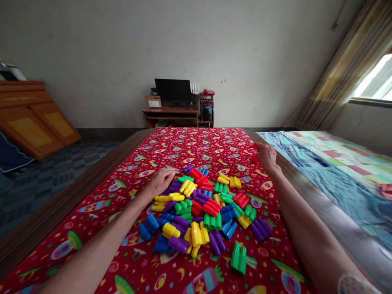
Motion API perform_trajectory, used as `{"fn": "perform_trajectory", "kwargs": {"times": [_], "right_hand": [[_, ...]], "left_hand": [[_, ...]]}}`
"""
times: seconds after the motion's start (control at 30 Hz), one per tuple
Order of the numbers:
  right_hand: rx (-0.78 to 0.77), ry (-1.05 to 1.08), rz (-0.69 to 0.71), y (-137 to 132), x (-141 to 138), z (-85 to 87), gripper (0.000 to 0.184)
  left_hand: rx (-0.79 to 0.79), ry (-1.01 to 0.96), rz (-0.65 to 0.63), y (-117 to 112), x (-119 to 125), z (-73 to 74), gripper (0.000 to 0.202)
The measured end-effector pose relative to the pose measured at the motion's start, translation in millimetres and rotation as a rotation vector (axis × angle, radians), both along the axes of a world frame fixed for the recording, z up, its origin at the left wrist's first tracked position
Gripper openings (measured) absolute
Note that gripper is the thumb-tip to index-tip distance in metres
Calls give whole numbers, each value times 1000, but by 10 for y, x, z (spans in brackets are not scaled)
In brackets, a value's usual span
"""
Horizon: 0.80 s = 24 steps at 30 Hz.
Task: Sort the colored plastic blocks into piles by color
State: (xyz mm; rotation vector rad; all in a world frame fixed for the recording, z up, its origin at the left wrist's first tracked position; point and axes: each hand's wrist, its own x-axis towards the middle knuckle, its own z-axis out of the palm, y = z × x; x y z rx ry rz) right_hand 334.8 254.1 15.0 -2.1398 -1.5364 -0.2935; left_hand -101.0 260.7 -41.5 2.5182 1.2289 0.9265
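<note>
A heap of plastic building blocks in red, yellow, green, blue and purple lies on the red patterned tablecloth. My left hand rests at the heap's far left edge. Its fingers stretch toward a purple block and a bright green block, and it holds nothing that I can see. Away to the right, my right hand is over the table's right side with its fingers closed on a red block, which is blurred. Closest to me lies a green block, apart from the heap.
Bare wooden table edge shows beside the cloth. A bed with a blue sheet stands along the right. Against the far wall is a desk with a monitor. A wooden cabinet stands at left.
</note>
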Motion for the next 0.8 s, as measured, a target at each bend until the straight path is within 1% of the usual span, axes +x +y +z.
{"fn": "perform_trajectory", "kwargs": {"times": [0.1, 0.2, 0.37, 0.43, 0.5, 0.6, 0.67, 0.73, 0.8], "right_hand": [[-24, 48, -20, -11, 224, -72, 48], [-52, 80, 2, 14, 292, -134, 50], [-63, 89, 63, 43, 253, -160, 49], [-37, 76, 67, 39, 211, -125, 51], [-11, 50, 80, 35, 134, -49, 53], [12, -1, 160, 28, -114, 131, 50], [33, -29, 280, 2, -399, 246, 45], [35, -51, 486, -60, -770, 303, 39], [-29, -78, 769, -163, -1173, 271, 33]], "left_hand": [[0, -1, 4, 2, -4, -1, 46], [-4, 10, 9, -16, -3, 14, 48], [-14, 30, 9, -27, 5, 22, 52], [-14, 24, 10, -16, 6, 12, 52], [-10, 16, 9, -6, 5, 4, 52], [-2, 16, 7, -8, 5, 7, 53], [-4, 25, 5, -21, 10, 20, 53], [-10, 30, 3, -39, 17, 35, 52], [-16, 26, 2, -50, 23, 44, 51]]}}
